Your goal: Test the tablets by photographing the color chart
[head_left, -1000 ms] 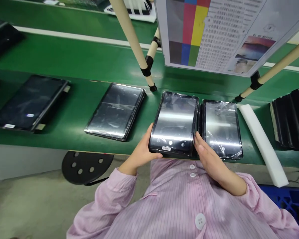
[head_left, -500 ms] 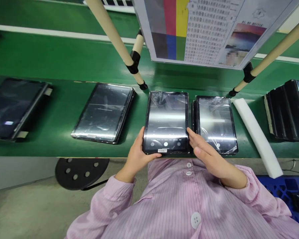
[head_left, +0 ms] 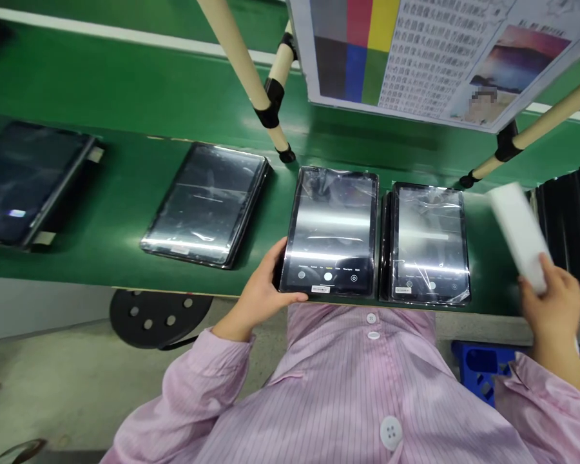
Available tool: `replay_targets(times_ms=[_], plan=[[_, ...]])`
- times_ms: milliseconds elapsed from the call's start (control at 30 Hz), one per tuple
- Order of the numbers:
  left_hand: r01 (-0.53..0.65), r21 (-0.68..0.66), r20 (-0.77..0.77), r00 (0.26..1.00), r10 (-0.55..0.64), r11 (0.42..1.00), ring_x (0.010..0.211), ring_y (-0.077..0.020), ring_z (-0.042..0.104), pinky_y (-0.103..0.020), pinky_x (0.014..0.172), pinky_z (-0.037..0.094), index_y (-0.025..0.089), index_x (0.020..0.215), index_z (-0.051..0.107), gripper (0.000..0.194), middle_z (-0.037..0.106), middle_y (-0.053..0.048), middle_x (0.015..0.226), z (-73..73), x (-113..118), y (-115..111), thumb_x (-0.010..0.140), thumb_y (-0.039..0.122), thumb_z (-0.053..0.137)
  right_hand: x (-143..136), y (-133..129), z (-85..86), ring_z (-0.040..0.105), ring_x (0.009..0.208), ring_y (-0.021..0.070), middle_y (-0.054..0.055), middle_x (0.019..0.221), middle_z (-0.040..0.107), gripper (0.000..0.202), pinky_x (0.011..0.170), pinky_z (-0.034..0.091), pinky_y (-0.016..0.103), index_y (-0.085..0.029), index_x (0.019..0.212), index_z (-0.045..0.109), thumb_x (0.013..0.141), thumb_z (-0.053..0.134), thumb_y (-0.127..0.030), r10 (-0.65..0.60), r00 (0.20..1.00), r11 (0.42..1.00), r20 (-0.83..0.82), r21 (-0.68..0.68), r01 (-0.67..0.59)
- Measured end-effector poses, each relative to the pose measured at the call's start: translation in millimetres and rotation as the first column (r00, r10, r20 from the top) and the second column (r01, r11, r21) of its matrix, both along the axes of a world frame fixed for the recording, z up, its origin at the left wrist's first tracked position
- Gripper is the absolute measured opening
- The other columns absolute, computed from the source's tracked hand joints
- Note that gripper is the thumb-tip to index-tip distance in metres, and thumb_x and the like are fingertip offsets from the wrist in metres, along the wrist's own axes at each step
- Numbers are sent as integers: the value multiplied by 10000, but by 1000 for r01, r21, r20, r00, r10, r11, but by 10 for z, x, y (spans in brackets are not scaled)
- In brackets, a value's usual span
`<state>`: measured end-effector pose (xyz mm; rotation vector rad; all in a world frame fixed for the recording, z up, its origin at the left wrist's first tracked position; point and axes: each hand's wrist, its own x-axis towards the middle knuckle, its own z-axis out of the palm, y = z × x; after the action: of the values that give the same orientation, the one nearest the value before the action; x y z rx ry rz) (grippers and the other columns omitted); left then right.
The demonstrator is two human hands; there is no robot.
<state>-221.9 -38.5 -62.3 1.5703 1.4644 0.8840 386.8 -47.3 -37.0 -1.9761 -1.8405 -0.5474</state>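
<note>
My left hand [head_left: 258, 293] grips the lower left corner of a film-covered tablet [head_left: 332, 225], its thumb on the bottom edge. Camera controls show on that tablet's screen. At the far right my right hand [head_left: 553, 299] is closed on the lower end of a white foam strip [head_left: 517, 225], which is blurred and tilted. A second tablet [head_left: 430, 238], also showing camera controls, lies on a stack just right of the first. Another stack of tablets [head_left: 205, 203] rests to the left, its top screen dark.
More dark tablets lie at the far left [head_left: 26, 177] and stand in a row at the far right [head_left: 573, 219]. A chart board [head_left: 391, 58] on beige poles [head_left: 236, 55] overhangs the green bench [head_left: 120, 212]. Below are a black stool [head_left: 159, 319] and a blue crate [head_left: 486, 357].
My right hand has left the middle tablet's right edge, moved right and taken hold of the foam strip, which has shifted. My left hand stays at the tablet. The camera view has moved a little.
</note>
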Motion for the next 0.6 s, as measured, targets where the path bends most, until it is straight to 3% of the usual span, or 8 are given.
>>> replay_targets(times_ms=[33,100,200,267,400,500,600], plan=[[11,3,28,1000,-12,1000,1567,-433,434,-604,1292,348,252,1682,323,1303,437,-232,1689,-2,-6,3,634,777,891,-146,7,150,750,1002,373,139,1180,756,697,752,592,490,-363,1534,615,864,800,-412,7,999,998,-39,69,-4],[38,15,73,997,-39,999,1575,-421,427,-594,1296,346,270,1687,319,1266,425,-222,1700,-6,-15,9,664,732,904,-541,86,481,744,1127,351,126,1348,726,741,886,606,483,-422,1557,573,864,819,-327,185,972,982,-142,53,-179],[69,26,77,995,-71,997,1582,-413,417,-587,1294,352,294,1702,294,1220,406,-201,1716,0,-25,15,717,715,879,-1123,322,819,684,1272,330,110,1475,663,642,1075,534,527,-443,1542,570,948,727,-258,502,847,830,-176,-177,-529],[100,34,32,994,-101,994,1590,-412,402,-596,1295,344,318,1719,246,1183,380,-187,1734,25,-34,8,773,721,832,-1344,489,869,674,1253,342,122,1431,683,505,1084,501,579,-373,1471,647,984,649,-237,576,809,759,-122,-287,-584],[186,215,-170,974,-151,959,1635,-431,282,-652,1306,273,401,1736,116,1103,236,-151,1794,155,-43,-76,879,688,750,-1357,681,771,687,1179,335,129,1378,705,423,980,543,557,-298,1378,715,977,600,-229,576,807,740,-131,-337,-582],[234,442,-348,934,-75,866,1575,-407,322,-615,1292,285,461,1665,370,789,350,-92,1699,301,17,-173,958,579,700,-1251,700,749,691,1176,334,121,1368,713,436,900,560,522,-336,1387,702,972,607,-243,568,806,736,-169,-335,-589],[306,525,-463,886,-35,794,1380,-333,442,-502,1212,372,447,1489,641,522,517,-86,1407,430,138,-224,972,497,699,-1226,684,770,697,1180,316,105,1376,714,454,911,560,517,-379,1398,692,969,619,-249,547,819,745,-173,-347,-570]])
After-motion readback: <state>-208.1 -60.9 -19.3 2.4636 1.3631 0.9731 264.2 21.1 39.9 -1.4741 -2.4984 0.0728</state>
